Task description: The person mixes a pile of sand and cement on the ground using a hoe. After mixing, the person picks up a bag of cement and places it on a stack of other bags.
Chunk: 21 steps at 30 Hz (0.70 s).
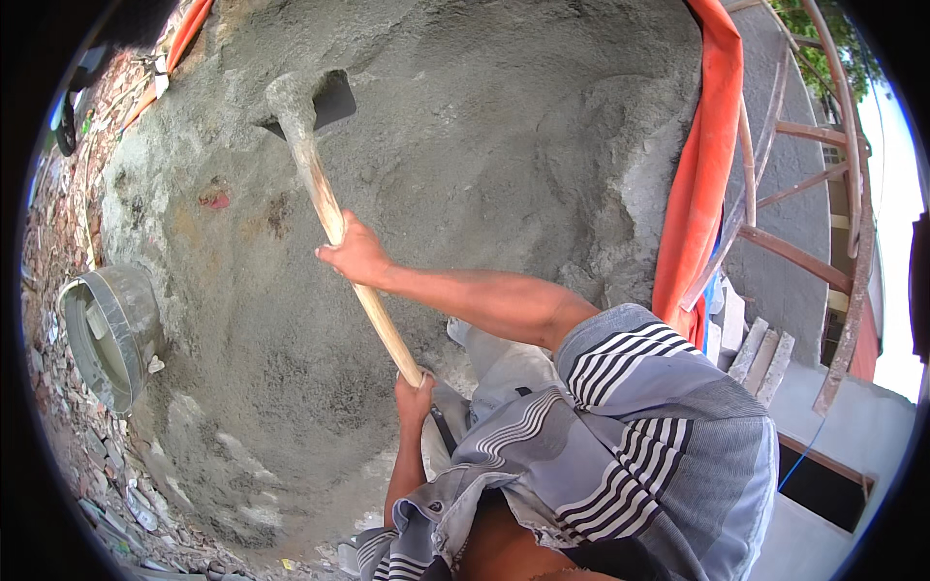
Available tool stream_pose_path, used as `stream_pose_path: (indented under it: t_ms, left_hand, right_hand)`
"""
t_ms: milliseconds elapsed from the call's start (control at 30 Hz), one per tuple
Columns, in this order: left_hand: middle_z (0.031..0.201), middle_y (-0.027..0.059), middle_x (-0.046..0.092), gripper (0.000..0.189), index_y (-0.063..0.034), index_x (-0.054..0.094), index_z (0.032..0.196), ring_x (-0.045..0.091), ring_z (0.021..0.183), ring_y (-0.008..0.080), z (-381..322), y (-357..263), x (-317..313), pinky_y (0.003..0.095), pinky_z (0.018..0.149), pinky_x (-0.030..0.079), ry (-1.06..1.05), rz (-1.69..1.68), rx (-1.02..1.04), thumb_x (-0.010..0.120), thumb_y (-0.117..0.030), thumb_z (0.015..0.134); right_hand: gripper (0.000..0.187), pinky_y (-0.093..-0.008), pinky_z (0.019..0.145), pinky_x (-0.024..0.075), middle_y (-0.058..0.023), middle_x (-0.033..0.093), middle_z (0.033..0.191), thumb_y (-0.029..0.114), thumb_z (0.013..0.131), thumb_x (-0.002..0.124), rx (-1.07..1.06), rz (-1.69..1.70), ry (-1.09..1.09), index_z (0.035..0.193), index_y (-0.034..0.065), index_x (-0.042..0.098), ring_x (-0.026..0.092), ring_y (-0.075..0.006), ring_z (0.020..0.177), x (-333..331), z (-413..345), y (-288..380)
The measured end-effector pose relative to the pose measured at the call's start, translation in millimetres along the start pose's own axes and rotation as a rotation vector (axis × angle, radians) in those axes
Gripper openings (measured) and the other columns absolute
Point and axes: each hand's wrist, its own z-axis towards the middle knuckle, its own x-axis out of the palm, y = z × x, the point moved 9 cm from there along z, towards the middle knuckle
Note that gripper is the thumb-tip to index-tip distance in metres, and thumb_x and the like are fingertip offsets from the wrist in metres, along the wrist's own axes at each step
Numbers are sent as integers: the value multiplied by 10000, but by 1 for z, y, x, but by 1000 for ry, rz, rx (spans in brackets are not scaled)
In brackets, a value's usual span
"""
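Observation:
A hoe (334, 102) with a long wooden handle reaches diagonally over a broad spread of grey cement mortar (472, 181). Its head and neck are coated in grey mix, and the metal blade rests at the mortar surface, partly hidden. My right hand (360, 250) wraps around the middle of the handle. Lower down, at the butt end near my legs, my left hand (414, 396) is closed on the same handle. A small reddish piece (214, 200) lies in the mortar left of the handle.
A mortar-coated bucket (149, 309) lies tilted at the left edge, beside brick rubble (54, 254). Orange tarpaulin (694, 189) borders the mix on the right. Beyond it are a scaffold-like frame (799, 258), stacked grey blocks (759, 363) and a wall (835, 443) with a dark opening.

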Motion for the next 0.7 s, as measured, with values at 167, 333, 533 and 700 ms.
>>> stream_pose_path:
  t_ms: [167, 333, 533, 700]
  left_hand:
    - [666, 92, 587, 76, 3, 531, 852, 594, 559, 183, 155, -138, 175, 328, 538, 494, 318, -389, 110, 566, -46, 807]
    - [654, 88, 546, 120, 6, 520, 866, 571, 541, 204, 166, -109, 335, 366, 536, 517, 578, -592, -233, 596, -54, 795]
    - [645, 46, 524, 139, -61, 523, 820, 504, 496, 184, 86, 10, 355, 326, 457, 425, 682, -475, -859, 610, -164, 783]
    - [613, 18, 508, 120, -62, 554, 843, 469, 467, 132, 112, -16, 256, 302, 419, 402, 575, -675, -815, 596, -169, 807]
  right_hand:
    - [514, -448, 741, 521, -275, 634, 945, 205, 820, 674, -139, -251, -12, 1178, -62, 419, 663, -372, 856, -152, 75, 32]
    - [454, -437, 714, 540, -271, 651, 912, 219, 831, 647, 113, -462, -224, 1124, -82, 475, 681, -359, 808, -294, 105, -118]
    - [371, -374, 673, 539, -150, 680, 852, 224, 862, 654, 867, -276, -347, 1078, -76, 621, 677, -228, 712, -328, 20, -374]
    - [330, -365, 651, 521, -136, 671, 868, 165, 864, 658, 844, -123, -327, 1099, -65, 631, 649, -212, 685, -240, 46, -359]
